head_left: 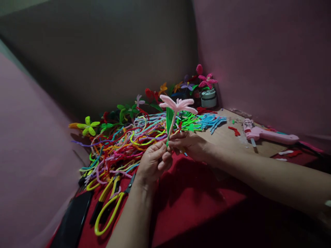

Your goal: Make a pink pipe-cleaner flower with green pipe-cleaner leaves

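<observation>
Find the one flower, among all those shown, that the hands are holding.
The pale pink flower, its stem held low by the left hand and right hand. No hand touches the lime-green flower, hot-pink flower or the rest.

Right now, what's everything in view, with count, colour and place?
Held flower: one, pale pink and green, between hands
Other flowers: several, mixed colours, back
Fuzzy stems: many, multicoloured, heaped behind hands
Lidded container: one, pale, back right
Glue gun: one, pink, right
Board: one, tan, right
Scraps: several, red and white, right
Yellow-handled tools: count unclear, yellow-black, front left
Flat object: one, black, front left
Tabletop: one, red, beneath hands
Panels: three, pinkish sides, grey back
Left hand: one, bare, centre, gripping stem
Right hand: one, bare, centre, gripping stem
</observation>
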`<state>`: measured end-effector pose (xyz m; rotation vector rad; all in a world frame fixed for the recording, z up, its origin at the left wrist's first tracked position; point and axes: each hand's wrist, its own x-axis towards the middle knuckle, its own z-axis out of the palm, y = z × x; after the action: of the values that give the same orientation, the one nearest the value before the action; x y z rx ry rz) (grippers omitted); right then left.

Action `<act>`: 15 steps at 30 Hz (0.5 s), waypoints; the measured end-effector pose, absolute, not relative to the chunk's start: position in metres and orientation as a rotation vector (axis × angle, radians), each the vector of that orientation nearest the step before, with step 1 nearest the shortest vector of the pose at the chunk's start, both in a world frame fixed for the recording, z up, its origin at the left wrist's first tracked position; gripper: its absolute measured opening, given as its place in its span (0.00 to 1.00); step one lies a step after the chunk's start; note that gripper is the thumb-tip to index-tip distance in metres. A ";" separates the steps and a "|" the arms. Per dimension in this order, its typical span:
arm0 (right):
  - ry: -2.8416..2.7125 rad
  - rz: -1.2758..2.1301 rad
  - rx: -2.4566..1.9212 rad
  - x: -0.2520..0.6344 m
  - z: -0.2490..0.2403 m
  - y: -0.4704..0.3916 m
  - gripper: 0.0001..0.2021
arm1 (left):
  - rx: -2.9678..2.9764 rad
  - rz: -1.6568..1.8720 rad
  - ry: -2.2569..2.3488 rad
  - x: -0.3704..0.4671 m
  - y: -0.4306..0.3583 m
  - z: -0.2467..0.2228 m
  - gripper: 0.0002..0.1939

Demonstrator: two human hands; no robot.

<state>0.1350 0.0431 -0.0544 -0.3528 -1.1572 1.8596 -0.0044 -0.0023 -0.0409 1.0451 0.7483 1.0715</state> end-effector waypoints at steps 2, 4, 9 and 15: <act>-1.182 1.847 -0.325 0.135 -0.055 0.044 0.07 | 1.056 1.069 0.751 -0.005 -0.003 -0.040 0.08; -1.200 1.823 -0.301 0.136 -0.055 0.045 0.06 | 1.076 1.060 0.772 -0.005 -0.004 -0.039 0.08; -1.141 1.803 -0.426 0.138 -0.050 0.044 0.08 | 1.178 1.139 0.907 0.000 -0.001 -0.039 0.11; -1.192 1.759 -0.450 0.138 -0.051 0.045 0.08 | 1.349 1.329 1.270 0.006 0.005 -0.042 0.18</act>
<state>0.1376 0.0454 -0.0514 -0.4502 -1.1918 1.7592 0.0064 0.0052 -0.0423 1.3488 1.2697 1.3295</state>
